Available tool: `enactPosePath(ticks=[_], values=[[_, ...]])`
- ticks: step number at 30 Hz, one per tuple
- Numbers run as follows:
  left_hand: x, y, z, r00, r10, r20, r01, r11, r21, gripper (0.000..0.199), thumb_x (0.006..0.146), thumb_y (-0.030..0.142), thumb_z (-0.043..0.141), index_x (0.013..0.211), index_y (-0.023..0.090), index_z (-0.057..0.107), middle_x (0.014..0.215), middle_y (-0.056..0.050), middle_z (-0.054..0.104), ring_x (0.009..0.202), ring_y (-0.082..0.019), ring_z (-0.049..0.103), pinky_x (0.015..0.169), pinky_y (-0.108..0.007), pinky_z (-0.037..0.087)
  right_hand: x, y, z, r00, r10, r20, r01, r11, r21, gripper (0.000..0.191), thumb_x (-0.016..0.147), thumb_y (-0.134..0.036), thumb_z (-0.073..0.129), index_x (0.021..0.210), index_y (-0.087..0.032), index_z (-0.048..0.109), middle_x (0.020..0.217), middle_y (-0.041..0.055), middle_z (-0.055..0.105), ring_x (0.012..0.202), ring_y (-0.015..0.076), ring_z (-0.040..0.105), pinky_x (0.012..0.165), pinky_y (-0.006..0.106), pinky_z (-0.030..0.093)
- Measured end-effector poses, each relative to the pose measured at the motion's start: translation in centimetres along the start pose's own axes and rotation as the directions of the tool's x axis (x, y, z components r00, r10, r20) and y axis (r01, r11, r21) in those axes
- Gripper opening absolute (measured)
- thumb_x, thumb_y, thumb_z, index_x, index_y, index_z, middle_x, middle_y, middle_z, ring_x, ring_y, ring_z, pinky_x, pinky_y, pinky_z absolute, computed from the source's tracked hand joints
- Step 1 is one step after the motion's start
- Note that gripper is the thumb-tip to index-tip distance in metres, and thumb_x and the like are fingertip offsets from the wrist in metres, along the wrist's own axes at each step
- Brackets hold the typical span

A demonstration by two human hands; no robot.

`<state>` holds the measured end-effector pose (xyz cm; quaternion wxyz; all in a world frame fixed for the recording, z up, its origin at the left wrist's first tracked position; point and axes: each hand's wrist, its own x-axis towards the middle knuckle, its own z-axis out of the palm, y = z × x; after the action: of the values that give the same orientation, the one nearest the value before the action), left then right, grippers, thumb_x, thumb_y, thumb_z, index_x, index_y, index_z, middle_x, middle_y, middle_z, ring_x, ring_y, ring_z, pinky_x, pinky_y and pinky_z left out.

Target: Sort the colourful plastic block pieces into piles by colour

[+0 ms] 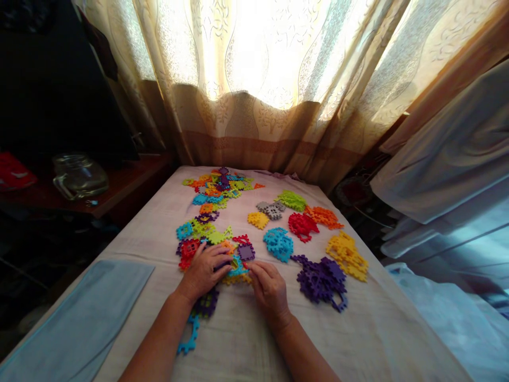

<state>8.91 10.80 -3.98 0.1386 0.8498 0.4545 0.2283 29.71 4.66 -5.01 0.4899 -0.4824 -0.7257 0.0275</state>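
Low over a heap of mixed-colour interlocking plastic building pieces is my left hand (207, 268), its fingers spread and resting on them. My right hand (269, 286) pinches the near right end of a light blue building piece (237, 267) with thumb and forefinger. Beside the left hand's wrist side sits a red square piece (189, 249). A purple square piece (246, 251) lies just beyond the right fingertips. Yellow pieces (238, 278) show between the hands. Under my left forearm, a dark purple piece (207, 303) and a curved blue piece (191, 337) are partly covered.
Colour-sorted piles lie to the right: purple (322, 281), yellow (347, 255), blue (278, 244), red (303, 225). A mixed-colour heap (218, 185) is at the far end. A folded blue cloth (79, 318) lies left. A glass jug (81, 176) stands on the side table.
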Motion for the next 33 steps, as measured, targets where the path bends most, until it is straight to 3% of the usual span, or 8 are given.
enactPosePath(ticks=[6, 9, 12, 16, 19, 25, 33], values=[[-0.1, -0.3, 0.3, 0.999, 0.043, -0.023, -0.043, 0.999, 0.016, 0.026, 0.086, 0.033, 0.059, 0.110, 0.037, 0.068, 0.125, -0.003, 0.065, 0.120, -0.022, 0.056, 0.113, -0.057, 0.021, 0.4, -0.1, 0.3, 0.989, 0.145, 0.037, -0.148, 0.984, 0.100, 0.022, 0.094, -0.026, 0.049, 0.093, -0.023, 0.070, 0.086, 0.0051, 0.072, 0.081, 0.0174, 0.067, 0.075, 0.029, 0.054], [-0.1, -0.3, 0.4, 0.999, 0.049, -0.003, -0.049, 0.998, 0.035, 0.024, 0.087, 0.033, 0.058, 0.108, 0.039, 0.069, 0.126, -0.002, 0.064, 0.122, -0.022, 0.054, 0.113, -0.059, 0.020, 0.6, 0.2, 0.5, 0.964, 0.265, 0.003, -0.263, 0.954, 0.145, 0.024, 0.094, -0.031, 0.048, 0.088, -0.021, 0.070, 0.080, 0.0041, 0.071, 0.073, 0.0159, 0.066, 0.068, 0.025, 0.054], [-0.1, -0.2, 0.3, 0.999, 0.042, 0.013, -0.043, 0.998, 0.036, 0.023, 0.087, 0.032, 0.058, 0.106, 0.038, 0.070, 0.128, -0.001, 0.063, 0.123, -0.022, 0.053, 0.114, -0.058, 0.016, 1.8, 1.6, -0.6, 0.936, 0.331, -0.117, -0.317, 0.940, 0.126, 0.026, 0.092, -0.036, 0.051, 0.088, -0.020, 0.071, 0.081, 0.0043, 0.072, 0.075, 0.0167, 0.067, 0.071, 0.027, 0.054], [-0.1, -0.2, 0.4, 1.000, 0.018, 0.010, -0.018, 1.000, 0.025, 0.025, 0.085, 0.033, 0.061, 0.109, 0.036, 0.068, 0.130, -0.002, 0.062, 0.124, -0.022, 0.052, 0.115, -0.057, 0.015, 4.4, 5.1, -3.3, 0.891, 0.308, -0.333, -0.335, 0.942, -0.025, 0.029, 0.090, -0.042, 0.054, 0.090, -0.018, 0.071, 0.086, 0.0070, 0.073, 0.080, 0.0195, 0.066, 0.078, 0.034, 0.053], [-0.1, -0.4, 0.6, 1.000, 0.009, 0.019, -0.009, 1.000, 0.018, 0.025, 0.084, 0.034, 0.062, 0.109, 0.036, 0.068, 0.130, -0.001, 0.062, 0.124, -0.023, 0.053, 0.114, -0.058, 0.016, 5.9, 7.5, -4.6, 0.876, 0.287, -0.388, -0.366, 0.919, -0.147, 0.032, 0.089, -0.041, 0.052, 0.089, -0.015, 0.071, 0.088, 0.0105, 0.072, 0.082, 0.0208, 0.065, 0.081, 0.035, 0.051], [-0.1, -0.7, 0.8, 1.000, 0.019, 0.001, -0.019, 1.000, 0.013, 0.025, 0.084, 0.038, 0.062, 0.108, 0.034, 0.067, 0.130, -0.002, 0.062, 0.125, -0.024, 0.052, 0.114, -0.058, 0.017, 5.1, 9.2, -3.1, 0.890, 0.301, -0.343, -0.393, 0.887, -0.242, 0.033, 0.089, -0.037, 0.046, 0.081, -0.016, 0.070, 0.083, 0.0111, 0.070, 0.079, 0.0221, 0.063, 0.076, 0.036, 0.050], [0.0, -0.6, 0.5, 0.999, 0.036, -0.015, -0.036, 0.999, -0.006, 0.022, 0.089, 0.037, 0.054, 0.107, 0.032, 0.066, 0.125, -0.002, 0.066, 0.123, -0.021, 0.053, 0.115, -0.053, 0.018, 3.4, 8.1, -2.5, 0.935, 0.243, -0.259, -0.309, 0.916, -0.256, 0.030, 0.092, -0.032, 0.043, 0.090, -0.017, 0.069, 0.093, 0.0114, 0.070, 0.090, 0.0228, 0.064, 0.086, 0.039, 0.051]])
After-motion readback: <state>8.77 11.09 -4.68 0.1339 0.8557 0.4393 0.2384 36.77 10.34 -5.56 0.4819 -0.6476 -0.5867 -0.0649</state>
